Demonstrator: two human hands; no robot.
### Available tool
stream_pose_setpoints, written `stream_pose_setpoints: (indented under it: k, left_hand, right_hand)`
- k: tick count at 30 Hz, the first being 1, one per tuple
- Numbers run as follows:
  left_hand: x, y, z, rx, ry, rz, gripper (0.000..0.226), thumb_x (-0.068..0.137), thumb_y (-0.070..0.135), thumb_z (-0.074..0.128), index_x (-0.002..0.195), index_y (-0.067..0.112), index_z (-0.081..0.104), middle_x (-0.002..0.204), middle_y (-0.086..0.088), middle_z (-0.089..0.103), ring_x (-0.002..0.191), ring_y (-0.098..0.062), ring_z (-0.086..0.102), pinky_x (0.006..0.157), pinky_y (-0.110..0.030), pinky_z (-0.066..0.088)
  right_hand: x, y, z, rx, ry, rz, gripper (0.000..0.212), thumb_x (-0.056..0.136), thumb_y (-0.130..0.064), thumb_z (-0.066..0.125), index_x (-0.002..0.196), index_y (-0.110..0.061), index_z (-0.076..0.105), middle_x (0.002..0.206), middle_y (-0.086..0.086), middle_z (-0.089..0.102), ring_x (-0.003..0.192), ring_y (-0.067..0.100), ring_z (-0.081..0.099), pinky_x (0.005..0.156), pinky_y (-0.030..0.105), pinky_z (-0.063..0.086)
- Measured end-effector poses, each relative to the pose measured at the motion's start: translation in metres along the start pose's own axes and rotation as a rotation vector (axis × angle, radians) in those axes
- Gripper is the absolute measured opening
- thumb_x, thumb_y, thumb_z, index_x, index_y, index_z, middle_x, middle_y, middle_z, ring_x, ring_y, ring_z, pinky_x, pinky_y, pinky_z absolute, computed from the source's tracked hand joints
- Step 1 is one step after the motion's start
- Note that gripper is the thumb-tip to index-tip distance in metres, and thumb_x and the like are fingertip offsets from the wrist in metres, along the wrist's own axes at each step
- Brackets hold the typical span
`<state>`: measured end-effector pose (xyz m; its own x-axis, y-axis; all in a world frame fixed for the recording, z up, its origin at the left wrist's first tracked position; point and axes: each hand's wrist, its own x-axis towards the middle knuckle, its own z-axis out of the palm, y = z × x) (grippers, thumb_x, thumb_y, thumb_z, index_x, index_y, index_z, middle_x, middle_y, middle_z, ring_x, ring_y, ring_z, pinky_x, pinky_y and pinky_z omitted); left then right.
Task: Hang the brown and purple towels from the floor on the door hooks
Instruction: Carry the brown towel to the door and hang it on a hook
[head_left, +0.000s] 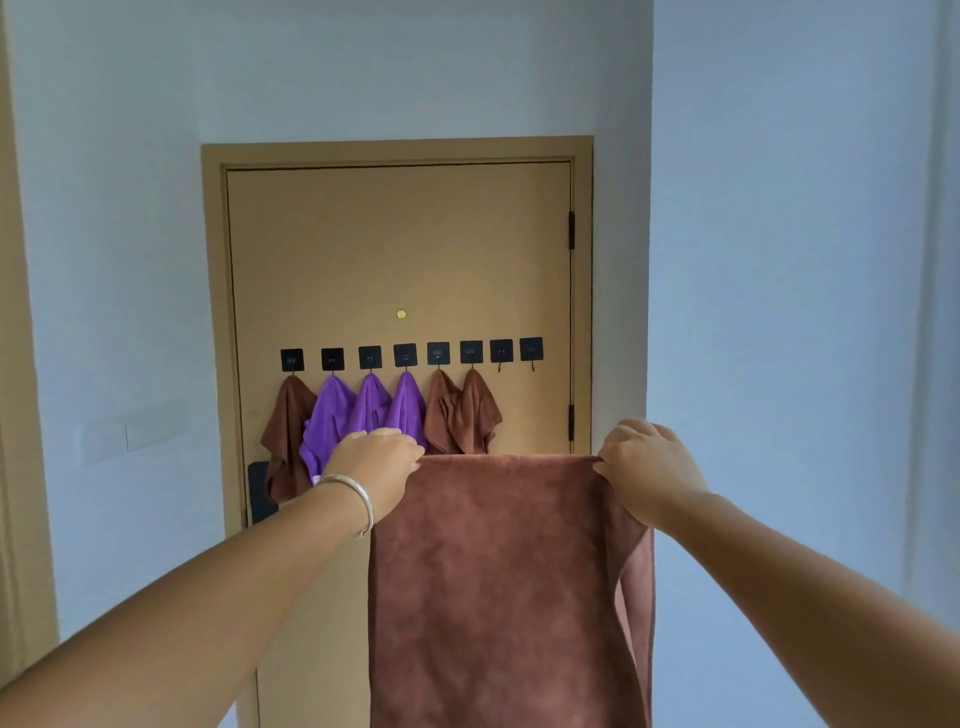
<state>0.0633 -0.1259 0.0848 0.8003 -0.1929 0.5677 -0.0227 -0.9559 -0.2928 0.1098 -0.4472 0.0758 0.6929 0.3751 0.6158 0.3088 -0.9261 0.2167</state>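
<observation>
Held towel: brown towel (509, 587), nearest the camera, hanging flat from its top edge, spread between both hands, well short of the door.
Left hand: left hand (375, 467) pinches the towel's top left corner, fingers curled over the hem; a silver bangle (353, 499) sits on the wrist.
Right hand: right hand (649, 473) pinches the top right corner, fingers curled round a small fold of cloth.
Step in hand: judged to be carrying the towel to a hook; one corner or a gathered part of the top edge should probably go over the hook, so the hands would need to come closer together first.
Free hooks: two bare hooks at the far right of the row, empty hook (501, 353) and end hook (531, 351).
Hung towels: three brown (462, 415) and three purple (363, 410) already on the six left hooks.
Edges: door (400, 249) hinges and frame lie just right of the end hook; a wall corner juts nearer on the right.
Open room: free space ahead, between the hands and the door.
</observation>
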Motion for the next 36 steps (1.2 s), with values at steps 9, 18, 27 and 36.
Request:
stream_pose_setpoints:
  k: [9, 18, 27, 36]
  left_hand:
    - [0.096, -0.004, 0.073, 0.025, -0.031, -0.058, 0.024, 0.101, 0.024, 0.039, 0.106, 0.023, 0.062, 0.107, 0.007, 0.063, 0.103, -0.016, 0.057, 0.088, -0.036, 0.047]
    - [0.199, -0.027, 0.155, -0.016, 0.015, -0.056, 0.024, 0.101, 0.023, 0.041, 0.107, 0.022, 0.063, 0.106, 0.006, 0.064, 0.1, -0.016, 0.06, 0.082, -0.037, 0.052]
    - [0.329, -0.065, 0.242, -0.053, 0.041, -0.015, 0.025, 0.102, 0.018, 0.035, 0.105, 0.018, 0.06, 0.106, 0.003, 0.06, 0.087, -0.019, 0.061, 0.066, -0.033, 0.046]
    - [0.412, -0.092, 0.293, -0.008, 0.148, 0.016, 0.023, 0.091, 0.007, 0.042, 0.085, 0.028, 0.051, 0.088, 0.005, 0.064, 0.077, -0.02, 0.06, 0.057, -0.031, 0.04]
  right_hand:
    - [0.093, 0.034, 0.086, 0.063, 0.006, -0.023, 0.032, 0.1, -0.04, 0.04, 0.105, -0.028, 0.07, 0.108, -0.009, 0.06, 0.109, 0.014, 0.047, 0.098, 0.031, 0.036]
    - [0.187, 0.055, 0.174, 0.04, 0.038, -0.011, 0.031, 0.1, -0.04, 0.042, 0.108, -0.027, 0.068, 0.108, -0.008, 0.06, 0.106, 0.014, 0.049, 0.096, 0.031, 0.041]
    - [0.316, 0.069, 0.248, 0.071, 0.024, 0.086, 0.025, 0.1, -0.033, 0.044, 0.103, -0.023, 0.066, 0.1, -0.005, 0.056, 0.084, 0.013, 0.053, 0.075, 0.028, 0.05]
    - [0.404, 0.074, 0.294, 0.104, 0.067, 0.08, 0.025, 0.095, -0.006, 0.045, 0.1, -0.02, 0.064, 0.091, -0.002, 0.054, 0.073, 0.02, 0.056, 0.062, 0.032, 0.051]
